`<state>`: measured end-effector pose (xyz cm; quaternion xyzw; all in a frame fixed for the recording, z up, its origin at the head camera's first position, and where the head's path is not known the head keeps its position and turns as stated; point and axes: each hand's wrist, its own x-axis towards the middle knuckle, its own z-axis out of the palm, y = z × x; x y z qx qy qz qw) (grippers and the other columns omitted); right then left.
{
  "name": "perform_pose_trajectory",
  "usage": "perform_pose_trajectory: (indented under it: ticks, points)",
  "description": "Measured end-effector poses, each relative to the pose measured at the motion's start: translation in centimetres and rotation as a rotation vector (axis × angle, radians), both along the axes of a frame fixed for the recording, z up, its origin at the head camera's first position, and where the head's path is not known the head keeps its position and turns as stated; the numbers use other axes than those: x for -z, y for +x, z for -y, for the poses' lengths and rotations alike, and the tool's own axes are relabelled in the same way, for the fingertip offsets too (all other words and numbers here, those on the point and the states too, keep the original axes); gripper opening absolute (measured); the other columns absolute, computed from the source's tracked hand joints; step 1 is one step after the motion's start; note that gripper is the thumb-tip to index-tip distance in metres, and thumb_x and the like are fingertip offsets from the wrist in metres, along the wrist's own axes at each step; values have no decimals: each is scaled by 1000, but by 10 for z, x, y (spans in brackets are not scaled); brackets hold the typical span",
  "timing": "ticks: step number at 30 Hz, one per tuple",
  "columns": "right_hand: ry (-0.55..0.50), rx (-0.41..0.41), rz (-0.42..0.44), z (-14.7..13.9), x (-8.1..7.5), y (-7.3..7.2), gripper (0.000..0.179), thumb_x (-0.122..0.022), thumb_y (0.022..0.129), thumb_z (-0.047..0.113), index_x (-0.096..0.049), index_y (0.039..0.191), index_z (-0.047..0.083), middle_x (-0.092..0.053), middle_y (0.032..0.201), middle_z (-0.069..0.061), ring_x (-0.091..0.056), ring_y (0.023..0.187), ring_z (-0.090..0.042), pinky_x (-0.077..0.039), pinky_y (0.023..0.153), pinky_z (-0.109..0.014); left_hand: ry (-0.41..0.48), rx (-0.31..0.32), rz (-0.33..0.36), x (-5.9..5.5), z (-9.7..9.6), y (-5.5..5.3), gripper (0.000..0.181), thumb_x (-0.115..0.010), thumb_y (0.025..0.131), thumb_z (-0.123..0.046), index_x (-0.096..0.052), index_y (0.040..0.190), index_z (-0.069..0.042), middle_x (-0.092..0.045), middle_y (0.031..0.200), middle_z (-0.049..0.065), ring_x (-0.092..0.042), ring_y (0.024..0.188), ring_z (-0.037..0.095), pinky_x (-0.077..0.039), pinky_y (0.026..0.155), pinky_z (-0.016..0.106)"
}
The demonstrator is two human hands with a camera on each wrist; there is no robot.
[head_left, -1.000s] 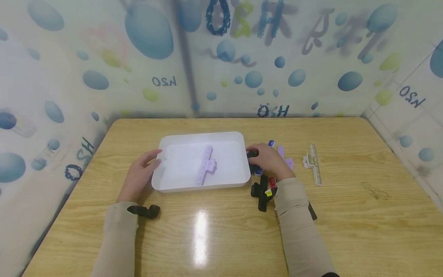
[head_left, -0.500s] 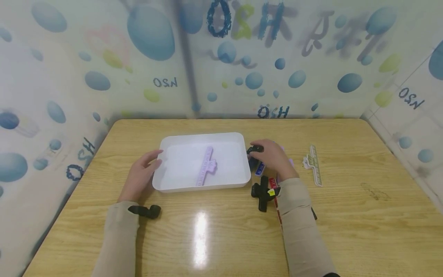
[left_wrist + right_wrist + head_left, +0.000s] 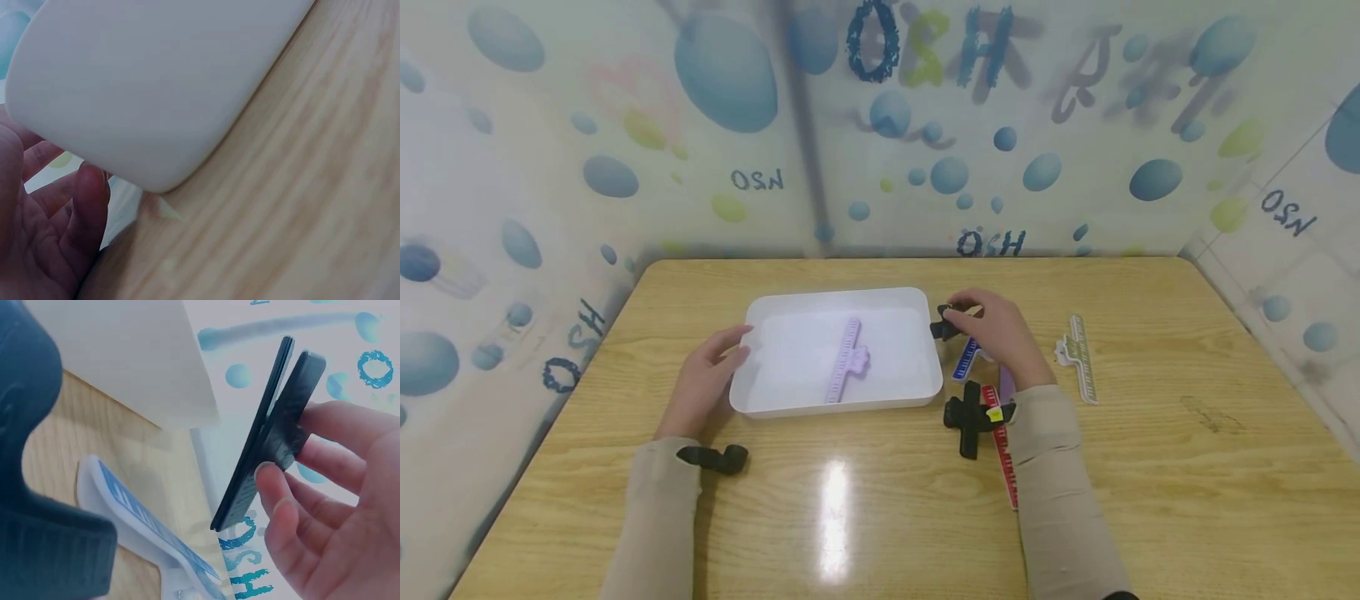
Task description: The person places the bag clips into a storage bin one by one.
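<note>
My right hand (image 3: 996, 329) pinches a black long-jawed clip (image 3: 275, 434) between thumb and fingers, held up beside the tray's right wall. At the left end of the white tray (image 3: 835, 407), my left hand (image 3: 703, 379) touches the rim with loosely bent fingers. Inside the tray lies a lavender clip (image 3: 846, 362) with ruler-like markings. Below my right hand is a blue clip (image 3: 966, 360) on the table. Closer to me lie another black clip (image 3: 970, 425) and a red clip (image 3: 1002, 454). My right wrist partly covers a purple clip (image 3: 1006, 386).
Farther right on the wooden table (image 3: 1150, 500) lies a pale clip with an olive strip (image 3: 1081, 358). A patterned wall (image 3: 880, 192) rises behind the table's back edge. Small black wrist devices (image 3: 724, 458) stick out from the cuffs.
My right hand has lifted the black clip and moved it slightly back, uncovering more of the blue and red clips. My left hand and the tray have stayed in place.
</note>
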<state>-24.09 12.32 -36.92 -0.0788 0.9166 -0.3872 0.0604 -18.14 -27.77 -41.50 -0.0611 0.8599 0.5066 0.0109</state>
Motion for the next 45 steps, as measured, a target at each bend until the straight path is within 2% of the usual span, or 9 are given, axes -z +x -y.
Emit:
perform_pose_trajectory:
  ticks: [8, 15, 23, 31, 37, 45]
  points:
    - [-68, 87, 28, 0, -1, -2, 49, -52, 79, 58, -52, 112, 21, -55, 100, 0, -55, 80, -19, -48, 67, -33, 9, -3, 3, -1, 0, 0, 45, -50, 88, -44, -46, 129, -27, -38, 138, 0, -34, 124, 25, -29, 99, 48]
    - [-123, 89, 4, 1, 1, -3, 40, -54, 83, 50, -54, 105, 17, -55, 96, -3, -57, 74, -20, -48, 66, -32, 11, -2, 14, -2, -1, 1, 46, -51, 87, -45, -46, 129, -27, -37, 137, -2, -35, 123, 25, -29, 99, 46]
    - [-159, 115, -18, 3, -2, -3, 38, -55, 80, 53, -56, 102, 21, -56, 87, -2, -55, 66, -22, -46, 59, -32, -3, 0, 15, -2, -1, 1, 47, -49, 88, -46, -45, 130, -26, -37, 138, 0, -34, 124, 26, -28, 99, 48]
    - [-258, 134, -54, 9, -4, -2, 36, -54, 82, 51, -54, 100, 19, -54, 90, -1, -53, 57, -24, -46, 51, -30, 3, -7, 21, -2, -1, 0, 46, -50, 87, -46, -47, 129, -27, -37, 138, -2, -35, 123, 25, -30, 98, 46]
    - [-387, 122, -58, 19, -2, -1, 36, -57, 81, 48, -57, 102, 18, -57, 92, -2, -51, 53, -22, -48, 51, -38, 13, -7, 16, 0, -1, -1, 46, -50, 87, -45, -47, 129, -27, -37, 137, -1, -35, 124, 25, -30, 98, 46]
    - [-432, 53, -2, 36, 0, 0, 27, -57, 84, 39, -59, 104, 22, -56, 89, -3, -52, 57, -20, -49, 54, -32, 28, -11, 17, 0, 0, -1, 46, -50, 87, -45, -46, 129, -27, -37, 138, -1, -34, 124, 24, -30, 98, 46]
